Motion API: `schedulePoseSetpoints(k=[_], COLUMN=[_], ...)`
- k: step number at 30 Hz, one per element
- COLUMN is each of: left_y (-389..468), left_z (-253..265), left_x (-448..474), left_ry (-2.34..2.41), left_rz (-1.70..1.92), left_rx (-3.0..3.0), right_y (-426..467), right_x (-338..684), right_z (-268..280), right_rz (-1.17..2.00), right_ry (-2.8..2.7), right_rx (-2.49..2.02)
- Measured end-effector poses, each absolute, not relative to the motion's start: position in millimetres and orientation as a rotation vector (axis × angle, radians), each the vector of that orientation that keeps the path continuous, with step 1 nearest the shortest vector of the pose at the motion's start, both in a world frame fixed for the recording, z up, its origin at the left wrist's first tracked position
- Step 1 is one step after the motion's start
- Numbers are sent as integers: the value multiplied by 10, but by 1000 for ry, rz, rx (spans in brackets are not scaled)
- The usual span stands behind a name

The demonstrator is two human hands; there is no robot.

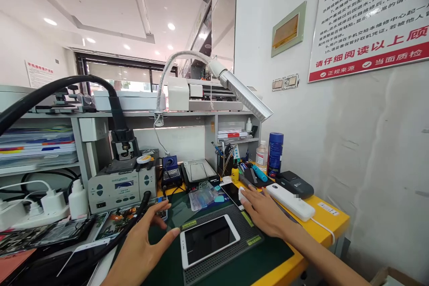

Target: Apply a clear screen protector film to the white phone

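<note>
A white-framed smartphone [209,240] lies face up, its screen dark, on a grey perforated pad [241,225] over a dark green mat. My left hand [145,243] hovers just left of this phone, thumb and fingers apart, with nothing in it. My right hand [264,210] reaches beyond the pad's right side. Its fingertips press on a small crumpled white tissue [241,194] at the edge of a second phone [230,191] with a dark screen. The palm hides part of what lies beneath it.
A white power strip [291,201] and a blue spray can [275,154] stand on the right. Behind the mat are a clear plastic bag [203,197] and a yellow bottle [235,173]. A grey soldering station [117,187] and opened phone parts [50,232] occupy the left. A lamp [248,96] hangs overhead.
</note>
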State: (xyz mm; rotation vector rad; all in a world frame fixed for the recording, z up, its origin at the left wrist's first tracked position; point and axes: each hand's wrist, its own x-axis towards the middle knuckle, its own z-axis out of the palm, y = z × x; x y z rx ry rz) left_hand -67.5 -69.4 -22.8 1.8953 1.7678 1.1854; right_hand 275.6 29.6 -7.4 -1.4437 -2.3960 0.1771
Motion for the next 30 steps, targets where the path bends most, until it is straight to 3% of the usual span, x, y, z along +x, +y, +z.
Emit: schedulePoseSetpoints(k=[5, 15, 22, 30], left_y=[-717, -747, -783, -725], left_z=[-228, -245, -260, -422], left_x=[-612, -542, -411, -452], left_ry=[1833, 1833, 1851, 1864], left_rz=[1243, 1063, 1134, 1004], left_rx=[1879, 1906, 1845, 1861], right_y=[467, 716, 822, 756], right_x=[2715, 2493, 2465, 2635], right_z=[-58, 213, 387, 293], right_rz=[547, 662, 1105, 1134], right_ry=[-2228, -2046, -2476, -2765], right_rx=[-1304, -1131, -824, -866])
